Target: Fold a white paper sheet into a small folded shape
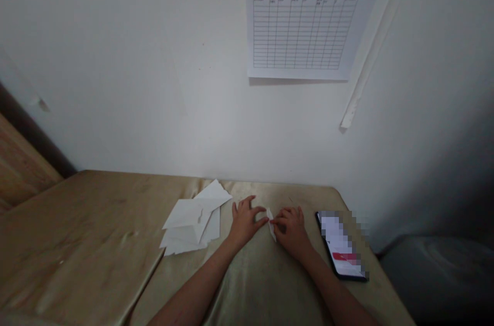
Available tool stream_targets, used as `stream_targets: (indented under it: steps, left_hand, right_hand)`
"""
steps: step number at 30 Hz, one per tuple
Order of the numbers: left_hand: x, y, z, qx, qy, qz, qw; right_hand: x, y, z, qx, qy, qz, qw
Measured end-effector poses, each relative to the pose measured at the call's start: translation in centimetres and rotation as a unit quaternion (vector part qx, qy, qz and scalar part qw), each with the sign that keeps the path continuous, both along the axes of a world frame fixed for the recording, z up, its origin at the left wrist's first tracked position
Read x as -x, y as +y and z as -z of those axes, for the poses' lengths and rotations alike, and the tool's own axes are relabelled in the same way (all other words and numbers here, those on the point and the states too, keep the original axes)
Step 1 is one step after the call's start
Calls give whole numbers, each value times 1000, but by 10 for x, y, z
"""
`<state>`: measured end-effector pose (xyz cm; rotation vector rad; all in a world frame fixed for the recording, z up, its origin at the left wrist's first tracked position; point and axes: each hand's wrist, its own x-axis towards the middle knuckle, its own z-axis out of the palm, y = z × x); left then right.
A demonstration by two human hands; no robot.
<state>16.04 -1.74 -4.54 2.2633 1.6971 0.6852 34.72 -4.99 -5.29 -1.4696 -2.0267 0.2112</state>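
Observation:
A small folded strip of white paper [271, 228] stands upright and slightly tilted between my two hands, just over the tan padded surface. My left hand [246, 219] pinches its upper left side with thumb and forefinger, the other fingers spread. From the right, my right hand [290, 227] grips the same paper with thumb and fingertips, its remaining fingers curled. Left of my left hand lies a loose pile of white paper sheets [185, 215], overlapping at different angles.
A phone [339, 249] with a lit, partly blurred screen lies right of my right hand. The tan padded surface [96, 228] has a seam at left and meets a white wall [154, 84]. A printed table sheet [304, 28] hangs there. A dark rounded object [436, 274] stands at right.

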Motion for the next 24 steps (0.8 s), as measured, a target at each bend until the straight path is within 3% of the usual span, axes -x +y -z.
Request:
stream_targets:
  steps: [11, 24]
  left_hand:
    - [-4, -2, 2, 10, -2, -15, 1000]
    - [3, 0, 0, 48, -14, 47, 998]
  right_hand:
    - [-4, 4, 4, 47, 49, -15, 998]
    - [-12, 12, 5, 87, 54, -30, 994]
